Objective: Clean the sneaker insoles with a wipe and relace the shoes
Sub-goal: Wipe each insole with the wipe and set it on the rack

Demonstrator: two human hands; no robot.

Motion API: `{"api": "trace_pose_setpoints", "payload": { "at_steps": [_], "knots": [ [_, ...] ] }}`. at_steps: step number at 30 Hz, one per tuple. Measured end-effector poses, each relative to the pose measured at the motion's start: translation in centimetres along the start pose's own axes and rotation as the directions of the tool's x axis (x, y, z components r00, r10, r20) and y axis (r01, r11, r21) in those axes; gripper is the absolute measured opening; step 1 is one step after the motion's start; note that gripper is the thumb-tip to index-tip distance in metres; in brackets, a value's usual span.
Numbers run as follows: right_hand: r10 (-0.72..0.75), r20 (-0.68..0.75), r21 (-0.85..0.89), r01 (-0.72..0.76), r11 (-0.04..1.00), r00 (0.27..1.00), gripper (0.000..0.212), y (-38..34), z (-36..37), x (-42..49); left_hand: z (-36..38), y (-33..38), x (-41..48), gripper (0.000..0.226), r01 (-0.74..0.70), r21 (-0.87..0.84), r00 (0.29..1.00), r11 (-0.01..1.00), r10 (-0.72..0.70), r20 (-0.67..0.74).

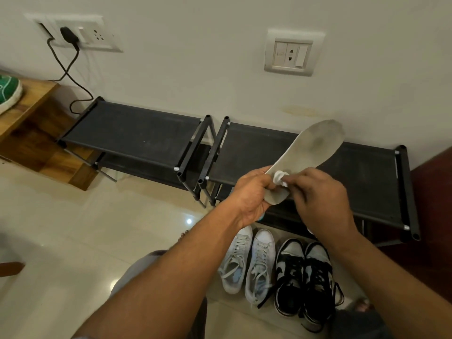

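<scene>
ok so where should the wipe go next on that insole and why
Probably stroke the wipe up toward the toe end. It sits bunched near the heel, pinched by the right hand, while the left hand grips the insole there. The broad forefoot beyond looks grey and smudged.

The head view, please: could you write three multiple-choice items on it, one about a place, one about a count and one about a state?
1. Where do the two pairs of sneakers stand?
A. on the floor in front of the black rack
B. on top of the rack
C. on the wooden shelf

2. How many shoes stand together on the floor?
A. two
B. four
C. six

3. How is the insole held?
A. flat on the floor
B. inside a shoe
C. in the air, by its heel end

Answers:
1 A: white sneakers and black-and-white sneakers stand before the rack.
2 B: two pairs.
3 C: left hand grips the insole; right hand presses a wipe on it.
</scene>
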State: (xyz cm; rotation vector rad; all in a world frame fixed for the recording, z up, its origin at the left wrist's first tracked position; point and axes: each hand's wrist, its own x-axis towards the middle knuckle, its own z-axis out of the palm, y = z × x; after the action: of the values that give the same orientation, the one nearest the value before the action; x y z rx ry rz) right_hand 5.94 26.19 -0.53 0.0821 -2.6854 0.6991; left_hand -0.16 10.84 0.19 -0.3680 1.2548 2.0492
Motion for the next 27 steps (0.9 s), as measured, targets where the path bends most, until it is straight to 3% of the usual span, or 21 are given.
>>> {"api": "trace_pose_setpoints", "payload": {
  "at_steps": [4, 9, 13, 17, 21, 23, 25, 27],
  "knots": [
    [0.181, -0.09, 0.032, -0.178, 0.983, 0.979, 0.019, 2.3, -1.0, 1.3, 0.2, -0.2, -0.1, 0.052, 0.017, 0.026, 1.0, 1.0, -0.017, 0.012],
    [-0.014, 0.008, 0.003, 0.014, 1.0, 1.0, 0.02, 0.1, -0.1, 0.1, 0.1, 0.0, 0.1, 0.051, -0.007, -0.018, 1.0, 1.0, 0.007, -0.004],
    [0.168, -0.115, 0.046, -0.164, 0.985, 0.979, 0.018, 2.5, -1.4, 1.5, 0.2, -0.2, 0.3, 0.053, -0.002, 0.023, 1.0, 1.0, 0.002, -0.01],
    [-0.019, -0.001, 0.014, 0.019, 1.0, 1.0, 0.02, 0.3, -0.2, 0.2, 0.0, -0.2, 0.4, 0.053, -0.022, -0.021, 1.0, 1.0, 0.022, -0.021],
    [0.188, -0.086, 0.044, -0.185, 0.982, 0.978, 0.021, 2.9, -1.4, 1.5, 0.1, -0.3, 0.5, 0.054, -0.008, 0.015, 1.0, 1.0, 0.009, -0.022],
    [0.16, -0.073, 0.052, -0.157, 0.986, 0.984, 0.021, 2.4, -1.4, 1.3, 0.1, -0.1, 0.5, 0.054, -0.018, 0.0, 0.999, 1.0, 0.018, -0.042],
    [0.033, 0.009, 0.059, -0.033, 0.998, 0.999, 0.022, 1.0, -0.7, 0.4, -0.1, -0.2, 0.6, 0.054, -0.024, -0.036, 0.998, 0.999, 0.022, -0.065],
    [0.065, 0.0, 0.07, -0.065, 0.995, 0.998, 0.022, 1.8, -0.9, 0.6, -0.1, -0.4, 0.6, 0.055, -0.007, -0.025, 0.999, 1.0, 0.005, -0.048]
  ]
}}
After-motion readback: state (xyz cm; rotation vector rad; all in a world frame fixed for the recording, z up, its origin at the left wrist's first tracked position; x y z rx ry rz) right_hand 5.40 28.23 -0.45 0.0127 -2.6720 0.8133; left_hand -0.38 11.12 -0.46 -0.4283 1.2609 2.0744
